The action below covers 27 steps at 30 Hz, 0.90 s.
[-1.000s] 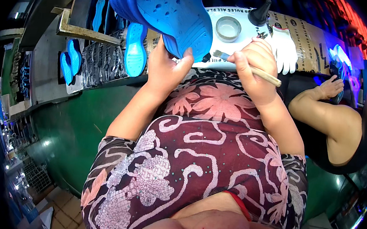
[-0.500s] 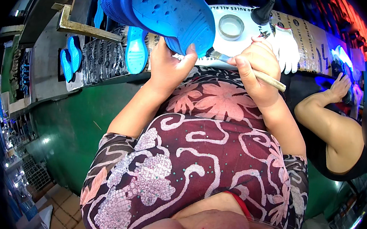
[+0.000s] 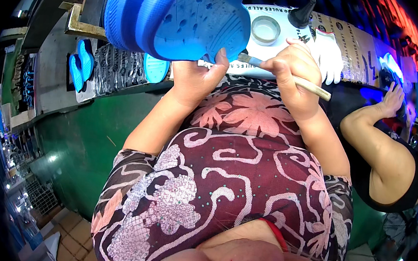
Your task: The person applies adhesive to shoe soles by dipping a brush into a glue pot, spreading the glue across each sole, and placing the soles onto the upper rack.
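Observation:
A large blue clog (image 3: 198, 22) with small holes and ribbed bands is raised over the bench. My left hand (image 3: 196, 82) is closed on its lower edge, the thumb up against the near side and the other fingers hidden beneath. In my right hand (image 3: 298, 76) is a brush (image 3: 313, 88) with a pale wooden handle, pinched between thumb and fingers. Its dark bristle tip reaches the clog's right edge; whether they touch I cannot tell. Just beyond the brush, a round clear dish (image 3: 265, 31) stands on a white printed sheet (image 3: 278, 17).
Behind the right hand lies a white glove (image 3: 328, 56), near a black cone-tipped bottle (image 3: 302, 13). Left of me are a blue sole (image 3: 155, 70), partly covered by the clog, and two blue soles (image 3: 81, 64). A metal bracket (image 3: 81, 24) juts nearby. Another person's arm (image 3: 373, 127) rests at right.
The clog has tilted and come slightly lower, now covering more of the sole behind it. The brush has shifted a little to the right with my right hand.

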Each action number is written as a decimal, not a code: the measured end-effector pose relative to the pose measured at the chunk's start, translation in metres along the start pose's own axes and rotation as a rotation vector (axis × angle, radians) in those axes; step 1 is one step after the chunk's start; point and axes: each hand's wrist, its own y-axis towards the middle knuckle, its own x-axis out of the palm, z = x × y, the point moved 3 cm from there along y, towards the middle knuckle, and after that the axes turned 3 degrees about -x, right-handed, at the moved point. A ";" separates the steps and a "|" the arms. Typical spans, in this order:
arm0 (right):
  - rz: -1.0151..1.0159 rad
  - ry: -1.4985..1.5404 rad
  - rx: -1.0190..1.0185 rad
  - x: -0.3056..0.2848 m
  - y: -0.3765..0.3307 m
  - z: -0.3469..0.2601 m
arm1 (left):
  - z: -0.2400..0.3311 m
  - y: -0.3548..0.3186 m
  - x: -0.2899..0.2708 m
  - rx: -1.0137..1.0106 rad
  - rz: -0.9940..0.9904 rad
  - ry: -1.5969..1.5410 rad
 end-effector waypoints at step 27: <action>0.265 -0.014 0.322 -0.071 -0.054 0.033 | 0.060 0.071 0.003 -0.723 -0.888 -0.857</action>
